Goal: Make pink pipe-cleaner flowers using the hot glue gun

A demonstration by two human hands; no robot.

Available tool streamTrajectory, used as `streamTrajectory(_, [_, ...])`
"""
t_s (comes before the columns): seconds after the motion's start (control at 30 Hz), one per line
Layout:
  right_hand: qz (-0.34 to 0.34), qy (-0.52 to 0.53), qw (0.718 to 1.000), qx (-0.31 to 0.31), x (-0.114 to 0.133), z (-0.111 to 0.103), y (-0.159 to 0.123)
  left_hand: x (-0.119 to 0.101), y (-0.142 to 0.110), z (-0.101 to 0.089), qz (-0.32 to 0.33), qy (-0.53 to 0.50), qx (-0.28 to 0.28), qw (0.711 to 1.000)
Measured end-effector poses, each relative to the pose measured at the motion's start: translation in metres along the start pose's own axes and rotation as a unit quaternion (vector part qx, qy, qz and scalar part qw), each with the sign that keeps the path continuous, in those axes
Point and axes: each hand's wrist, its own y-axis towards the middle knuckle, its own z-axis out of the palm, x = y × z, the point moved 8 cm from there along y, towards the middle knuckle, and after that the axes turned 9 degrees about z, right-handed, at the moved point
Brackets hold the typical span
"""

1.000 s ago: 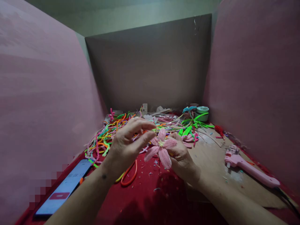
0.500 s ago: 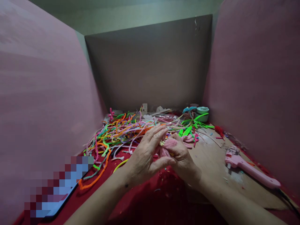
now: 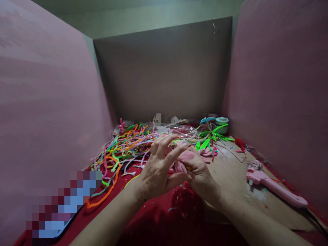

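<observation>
- Pink fuzzy flower (image 3: 186, 156) between the two hands, up over the middle of the red surface (image 3: 159, 222); middle of the bloom hidden behind left fingers.
- Right hand (image 3: 201, 169) curled tight on the flower, low down by the petals, thumb bent, arm coming in from the near right corner.
- Left hand (image 3: 160, 164) with fingers spread apart and leaning over the petals, thumb low and away from the other fingers, arm coming in from the near left corner; hard to tell about touching.
- Just past the right hand, green leaves (image 3: 204, 145) and loose pink petals (image 3: 205, 159), near the far left corner of a brown board (image 3: 230, 184).
- Pink glue gun (image 3: 274, 186) lying along the right edge of the board.
- Big messy heap of fuzzy sticks (image 3: 130, 145) in many colors, from the left edge toward the far edge.
- Round green jar (image 3: 221, 126) with a lid, in the far right corner; inside hidden. Blue flower (image 3: 207, 120) just beside.
- Clear plastic wrap (image 3: 188, 129) by the far edge; too small to tell about anything inside.
- Phone (image 3: 73, 203) by the left edge, blurred into squares.
</observation>
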Motion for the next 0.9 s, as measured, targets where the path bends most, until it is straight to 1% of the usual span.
streamTrajectory(0.1, [-0.004, -0.022, 1.000, -0.014, 0.007, -0.003, 0.000, -0.010, 0.005, -0.006, 0.043, 0.048, 0.001, 0.998])
streamTrajectory(0.17, [-0.004, -0.029, 0.999, -0.028, 0.009, -0.006, 0.000, -0.012, 0.007, -0.005, 0.052, 0.054, 0.016, 0.997])
streamTrajectory(0.3, [-0.014, -0.046, 0.998, -0.041, 0.012, -0.007, 0.001, -0.010, 0.007, 0.001, 0.047, 0.049, 0.041, 0.997])
streamTrajectory(0.57, [-0.024, -0.059, 0.997, -0.031, 0.013, -0.006, 0.002, -0.007, 0.008, 0.002, 0.044, 0.010, 0.053, 0.998])
streamTrajectory(0.7, [-0.022, -0.080, 0.996, -0.033, 0.014, -0.006, 0.002, -0.007, 0.009, 0.003, 0.042, 0.017, 0.061, 0.997])
streamTrajectory(0.83, [-0.046, -0.064, 0.996, -0.044, 0.016, -0.009, 0.002, -0.007, 0.010, 0.005, 0.043, 0.035, 0.070, 0.996])
streamTrajectory(0.9, [-0.044, -0.058, 0.996, -0.046, 0.011, -0.009, 0.002, -0.006, 0.009, 0.005, 0.041, 0.031, 0.065, 0.997])
